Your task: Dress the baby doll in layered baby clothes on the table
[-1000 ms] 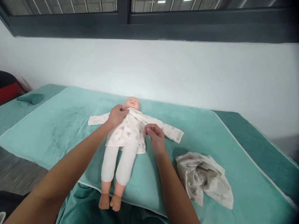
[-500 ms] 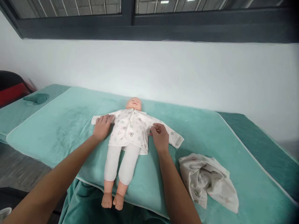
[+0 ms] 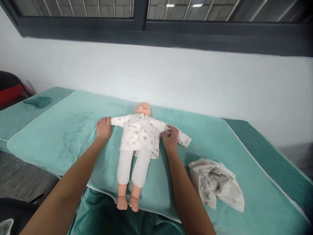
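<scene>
A baby doll (image 3: 143,108) lies on its back on a green padded bed, its head toward the wall. It wears a white printed baby shirt (image 3: 137,132) and white leggings (image 3: 141,166); its feet are bare. My left hand (image 3: 104,129) is closed round the cuff end of the sleeve on the left, hiding the doll's hand there. Around the upper part of the other sleeve (image 3: 184,139), my right hand (image 3: 170,138) has its thumb and fingers closed. That sleeve's far end lies flat past my fingers.
A crumpled white printed cloth (image 3: 216,182) lies to the right of the doll. The green bed cover (image 3: 80,130) runs along a white wall below a dark window frame (image 3: 171,32). A red and black object (image 3: 12,91) stands at the far left.
My left hand has moved outward from the sleeve's middle to its cuff, and that sleeve is stretched straighter. My right hand has shifted slightly up and outward along the other sleeve.
</scene>
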Motion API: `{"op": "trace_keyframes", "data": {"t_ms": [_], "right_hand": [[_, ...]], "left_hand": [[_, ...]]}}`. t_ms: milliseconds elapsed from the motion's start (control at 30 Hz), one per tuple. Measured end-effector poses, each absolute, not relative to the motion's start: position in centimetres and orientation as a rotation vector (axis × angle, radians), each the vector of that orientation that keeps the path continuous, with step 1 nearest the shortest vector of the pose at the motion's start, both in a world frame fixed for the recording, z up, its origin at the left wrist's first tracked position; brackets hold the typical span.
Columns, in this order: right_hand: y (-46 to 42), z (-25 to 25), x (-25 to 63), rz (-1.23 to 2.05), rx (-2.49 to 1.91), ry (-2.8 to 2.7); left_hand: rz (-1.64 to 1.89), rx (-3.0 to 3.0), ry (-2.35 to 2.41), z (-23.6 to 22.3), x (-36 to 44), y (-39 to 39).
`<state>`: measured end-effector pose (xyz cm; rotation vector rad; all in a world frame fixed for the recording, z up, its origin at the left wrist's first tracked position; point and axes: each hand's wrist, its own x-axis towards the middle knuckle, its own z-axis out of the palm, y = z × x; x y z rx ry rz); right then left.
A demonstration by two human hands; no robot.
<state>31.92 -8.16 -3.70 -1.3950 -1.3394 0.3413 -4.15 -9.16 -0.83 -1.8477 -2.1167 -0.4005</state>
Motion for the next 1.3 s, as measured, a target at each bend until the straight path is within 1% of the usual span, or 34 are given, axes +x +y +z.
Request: {"op": "trace_keyframes", "data": {"t_ms": [133,233,333,433,667,833,967,1133,1300], "right_hand": [[-9.1,-4.1,33.0,0.314,-1.418,-1.094],[-10.1,-4.6,34.3,0.165,-1.534,-0.981],[-10.3,-4.8,35.1,0.052,-1.661,-1.091],[-9.1,-4.6,34.8,0.075,-1.696,-1.213],[-6.5,-3.7,33.7,0.165,-1.65,-1.395],[-8.1,-2.0,31.3,0.033,-1.484,-1.403],[-7.5,1.2,27.1,0.273,-1.252,-1.666],[-4.8,5.0,23.9,0.572,-1.411,-1.782],[-4.5,5.2,23.3,0.51,-1.419,-1.814]], "left_hand": [[-0.449,-1.82,-2.164,-0.7,-3.9,-9.7],[-0.503,-1.79,-2.239,-0.7,-3.8,-10.0],[-0.586,-1.736,-2.299,-0.9,-3.9,-10.2],[-0.632,-1.723,-2.311,-1.2,-4.1,-10.2],[-0.693,-1.585,-2.313,-1.7,-4.1,-9.8],[-0.663,-1.536,-2.338,-1.5,-3.8,-9.8],[-0.648,-1.532,-2.359,-1.4,-3.6,-9.7],[-0.62,-1.533,-2.359,-1.6,-3.6,-9.4],[-0.536,-1.543,-2.323,-1.8,-3.6,-9.1]]}}
